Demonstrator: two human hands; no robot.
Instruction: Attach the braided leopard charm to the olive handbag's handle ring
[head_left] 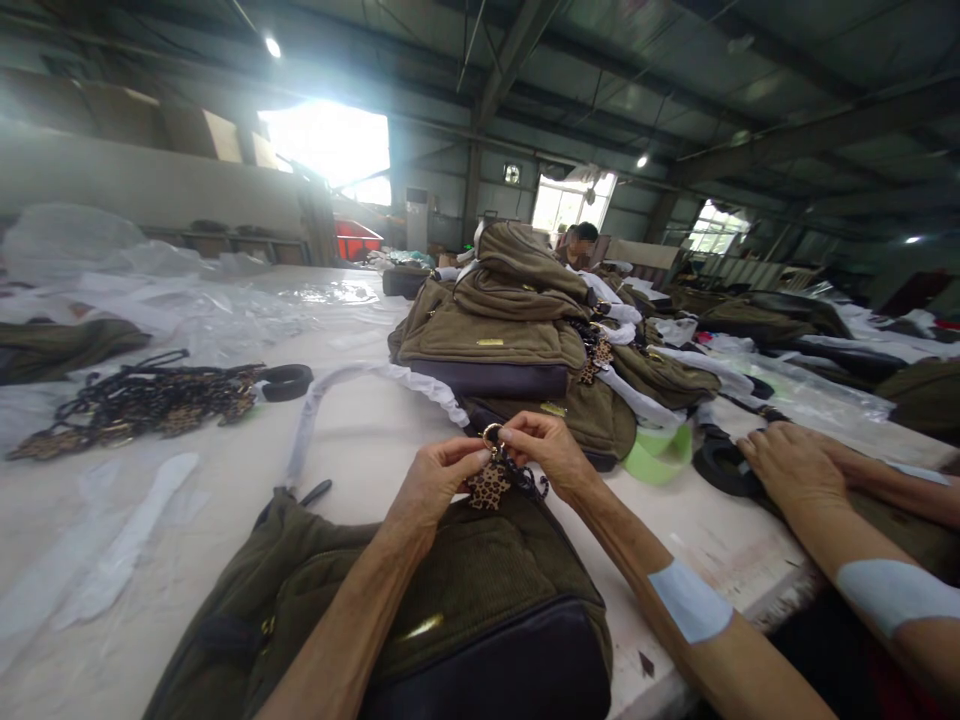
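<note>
An olive-green bag (480,560) with a dark bottom panel lies on the table in front of me. Its handle (375,370) is wrapped in white and arches up to a gold ring (492,433). My left hand (439,485) pinches at the leopard-print charm (490,483) just below the ring. From the right, my right hand (547,450) has thumb and fingers closed on the ring. The charm's black braided cord (529,478) hangs beneath my right fingers. Exactly what each fingertip grips is partly hidden.
Several similar bags (502,300) are piled behind. On the left lie a heap of charms with black cords (150,400), a black strap roll (285,382) and clear plastic (225,300). A green tape roll (658,455) and a co-worker's hands (795,460) are on the right.
</note>
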